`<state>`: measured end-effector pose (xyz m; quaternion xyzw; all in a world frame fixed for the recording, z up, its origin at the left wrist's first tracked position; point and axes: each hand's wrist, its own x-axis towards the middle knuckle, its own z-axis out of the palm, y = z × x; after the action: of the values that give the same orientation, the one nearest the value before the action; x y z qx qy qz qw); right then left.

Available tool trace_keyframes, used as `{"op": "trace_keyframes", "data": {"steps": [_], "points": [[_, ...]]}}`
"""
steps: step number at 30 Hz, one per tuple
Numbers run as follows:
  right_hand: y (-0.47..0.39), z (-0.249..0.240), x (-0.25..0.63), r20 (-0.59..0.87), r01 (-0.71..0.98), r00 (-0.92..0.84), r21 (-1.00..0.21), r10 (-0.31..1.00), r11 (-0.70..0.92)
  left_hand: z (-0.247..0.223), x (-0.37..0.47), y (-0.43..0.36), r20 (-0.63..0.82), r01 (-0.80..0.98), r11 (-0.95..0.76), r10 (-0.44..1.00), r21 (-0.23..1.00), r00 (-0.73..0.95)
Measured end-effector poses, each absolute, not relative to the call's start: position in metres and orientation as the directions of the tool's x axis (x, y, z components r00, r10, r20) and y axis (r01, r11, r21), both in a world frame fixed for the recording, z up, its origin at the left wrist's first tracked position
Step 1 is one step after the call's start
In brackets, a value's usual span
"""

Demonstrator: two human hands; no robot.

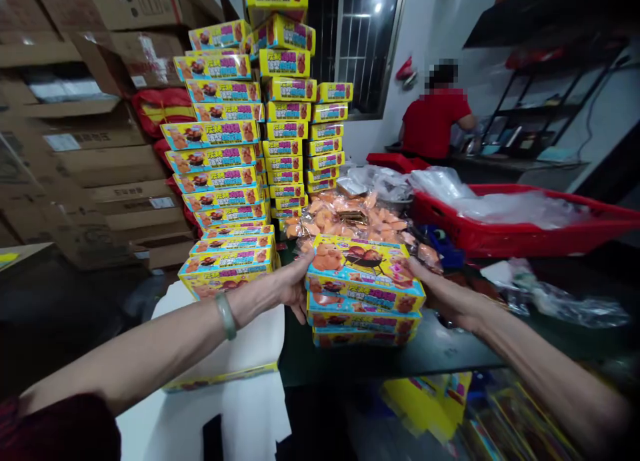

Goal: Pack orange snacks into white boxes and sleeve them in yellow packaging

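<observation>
A short stack of yellow and blue printed cardboard boxes [365,288] stands in front of me, lying flat on one another. My left hand [296,282] presses on the stack's left side, thumb at the top box's corner and fingers down along the edges. On the opposite side, my right hand [443,293] is closed against the right end of the top box; some of its fingers are hidden. Right behind the stack lies a heap of clear-bagged orange pieces [350,214]. A green bangle [226,316] circles my left wrist.
Tall piles of the same boxes [215,138] rise at the back left, beside brown cartons [120,134]. A red crate [525,238] with clear plastic bags stands at the right. White sheets [220,368] lie at front left. A person in a red shirt [430,124] works behind.
</observation>
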<state>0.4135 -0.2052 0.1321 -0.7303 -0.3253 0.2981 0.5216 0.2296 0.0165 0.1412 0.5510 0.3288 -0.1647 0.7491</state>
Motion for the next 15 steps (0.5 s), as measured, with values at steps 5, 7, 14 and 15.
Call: {"op": "trace_keyframes", "data": {"steps": [5,7,14,15], "points": [[-0.209,0.158,0.389,-0.312,-0.152,0.489,-0.950,0.814,-0.273,0.152,0.202,0.000,-0.431,0.337,0.362,0.221,0.869,0.875],[-0.213,0.174,0.373,-0.245,-0.150,0.500,-0.969,0.831,-0.195,0.165,0.178,-0.003,-0.247,0.166,0.251,0.341,0.954,0.907],[-0.172,0.182,0.284,0.034,0.139,0.447,-0.990,0.894,-0.032,0.195,0.054,0.030,0.076,-0.042,-0.101,0.359,0.994,0.930],[-0.160,0.175,0.271,0.062,0.180,0.413,-0.984,0.909,-0.015,0.190,0.035,0.038,0.067,-0.025,-0.118,0.359,0.993,0.931]]}}
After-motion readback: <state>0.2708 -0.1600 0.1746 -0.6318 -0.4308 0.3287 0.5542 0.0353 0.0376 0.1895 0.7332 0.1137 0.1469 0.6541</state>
